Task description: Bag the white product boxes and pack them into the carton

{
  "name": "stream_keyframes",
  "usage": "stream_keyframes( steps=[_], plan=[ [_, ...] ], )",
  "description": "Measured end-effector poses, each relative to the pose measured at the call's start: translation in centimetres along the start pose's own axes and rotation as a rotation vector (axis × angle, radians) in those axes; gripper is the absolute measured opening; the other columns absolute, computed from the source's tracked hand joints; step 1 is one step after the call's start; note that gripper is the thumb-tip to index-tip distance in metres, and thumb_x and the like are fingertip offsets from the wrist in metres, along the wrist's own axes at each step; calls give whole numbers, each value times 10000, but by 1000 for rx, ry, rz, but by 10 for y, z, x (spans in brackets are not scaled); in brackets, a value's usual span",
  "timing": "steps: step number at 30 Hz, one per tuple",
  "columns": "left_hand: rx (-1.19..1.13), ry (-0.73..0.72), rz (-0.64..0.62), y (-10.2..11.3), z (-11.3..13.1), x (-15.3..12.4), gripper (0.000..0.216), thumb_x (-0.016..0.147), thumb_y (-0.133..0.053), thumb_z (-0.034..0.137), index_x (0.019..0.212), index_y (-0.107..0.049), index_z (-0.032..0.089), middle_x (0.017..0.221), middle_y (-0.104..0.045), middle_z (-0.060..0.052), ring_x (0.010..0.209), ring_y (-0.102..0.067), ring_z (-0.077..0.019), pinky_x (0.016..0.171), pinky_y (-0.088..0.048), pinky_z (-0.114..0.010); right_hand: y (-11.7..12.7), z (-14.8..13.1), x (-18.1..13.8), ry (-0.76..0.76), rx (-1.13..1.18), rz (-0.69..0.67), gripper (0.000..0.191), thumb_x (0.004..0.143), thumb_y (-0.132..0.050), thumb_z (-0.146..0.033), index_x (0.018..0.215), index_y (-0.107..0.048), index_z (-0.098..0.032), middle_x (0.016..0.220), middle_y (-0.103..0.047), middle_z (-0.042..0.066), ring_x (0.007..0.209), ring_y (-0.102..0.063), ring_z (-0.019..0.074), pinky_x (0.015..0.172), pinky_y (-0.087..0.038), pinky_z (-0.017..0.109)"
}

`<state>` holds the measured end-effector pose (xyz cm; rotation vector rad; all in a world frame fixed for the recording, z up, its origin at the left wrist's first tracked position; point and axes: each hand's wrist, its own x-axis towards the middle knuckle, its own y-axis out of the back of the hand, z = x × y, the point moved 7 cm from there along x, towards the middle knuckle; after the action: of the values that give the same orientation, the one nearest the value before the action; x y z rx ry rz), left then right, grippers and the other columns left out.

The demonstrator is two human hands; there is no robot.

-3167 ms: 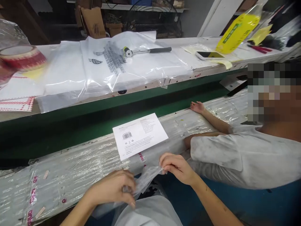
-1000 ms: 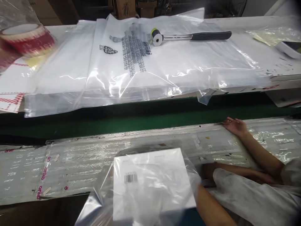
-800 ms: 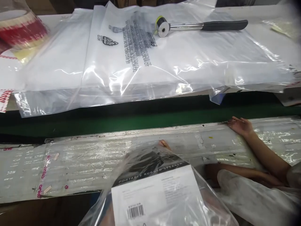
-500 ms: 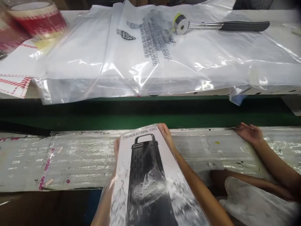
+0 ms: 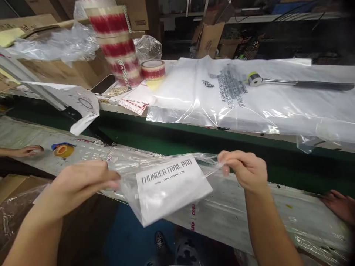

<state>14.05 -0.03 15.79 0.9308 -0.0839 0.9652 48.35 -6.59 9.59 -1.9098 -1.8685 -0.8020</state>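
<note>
A white box (image 5: pixel 172 192) printed "THUNDER TRAIL PRO" sits inside a clear plastic bag (image 5: pixel 127 195), its end face turned up toward me. My left hand (image 5: pixel 85 181) is closed on the bag's edge at the left. On the other side, my right hand (image 5: pixel 244 168) pinches the bag's opposite corner, fingers pressed together. Between the two hands the bag's mouth is stretched wide above the box. Both hands hold film only, apart from the box itself. The box hangs over the near edge of the film-covered work surface (image 5: pixel 227 210).
Behind a green strip (image 5: pixel 133 138), a raised shelf bears flat plastic bags (image 5: pixel 194 96), a black-handled roller (image 5: pixel 277 81), stacked tape rolls (image 5: pixel 116 48) and a carton (image 5: pixel 72 72). Other people's hands show at far left (image 5: pixel 30 150) and far right (image 5: pixel 338 203). A tape roll (image 5: pixel 63 150) lies left.
The view has swung left. The box has tipped so its end shows instead of its front face, and my hands have moved from its sides to the bag's edges, spread apart.
</note>
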Motion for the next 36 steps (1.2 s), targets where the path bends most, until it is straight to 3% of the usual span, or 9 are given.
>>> stream_keyframes(
  steps=[2,6,9,15,19,22,27,31,36],
  plan=[
    [143,-27,-94,10,-19,0,252,874,-670,388,678,-729,242,590,-637,33,505,-568,-102,478,-407,-194,-7,8,10,-93,-51,-64,169,968,-573,-210,861,-704,-216,610,-664,-18,545,-618,140,587,-519,296],
    [92,452,427,37,-105,-8,254,727,-737,441,721,-716,188,824,-695,-16,822,-601,-178,808,-469,-276,-44,33,49,-197,-234,-68,237,975,-545,-350,829,-665,-207,637,-665,-10,601,-622,146,621,-495,273],
    [-176,693,609,17,-150,-17,332,632,-730,445,795,-662,163,849,-636,-27,871,-560,-186,887,-469,-336,-68,67,72,-250,-341,12,259,953,-515,-398,835,-641,-205,669,-655,-3,644,-607,159,677,-461,286],
    [-622,814,623,-30,-179,-13,482,524,-727,540,724,-431,216,635,-471,49,570,-520,-122,563,-461,-260,-80,133,74,-440,-379,93,294,857,-496,-450,870,-631,-190,795,-687,54,783,-620,221,763,-450,338],
    [-767,775,627,-41,-184,-8,464,521,-728,511,723,-442,207,649,-498,39,582,-532,-108,578,-475,-246,-82,117,68,-471,-409,127,350,870,-468,-499,902,-613,-182,941,-695,93,902,-617,248,845,-455,372],
    [-771,721,640,-33,-181,-1,425,562,-718,502,733,-478,196,648,-508,43,576,-515,-85,577,-466,-212,-97,85,65,-475,-425,15,391,891,-508,-572,969,-596,-199,1188,-660,109,1120,-588,270,973,-434,391],
    [-676,575,385,10,-160,18,373,554,-855,417,738,-682,142,725,-683,-50,694,-612,-138,653,-515,-214,-135,48,70,-438,-636,-390,788,722,-768,-625,1353,-485,-247,1509,-405,132,1412,-349,333,1130,-341,446],
    [-434,374,14,52,-138,11,353,634,-847,476,778,-780,160,832,-749,-116,769,-664,-192,681,-539,-222,-150,55,76,-590,-736,-611,929,764,-715,-662,1512,-372,-232,1183,-601,138,1057,-586,310,910,-472,428],
    [-390,228,-151,72,-107,-36,182,759,-783,373,825,-774,204,852,-727,-85,755,-672,-196,653,-565,-240,-169,30,61,-654,-788,-832,1114,660,-789,-690,1569,-273,-302,936,-620,46,845,-605,253,749,-464,333]
  ],
)
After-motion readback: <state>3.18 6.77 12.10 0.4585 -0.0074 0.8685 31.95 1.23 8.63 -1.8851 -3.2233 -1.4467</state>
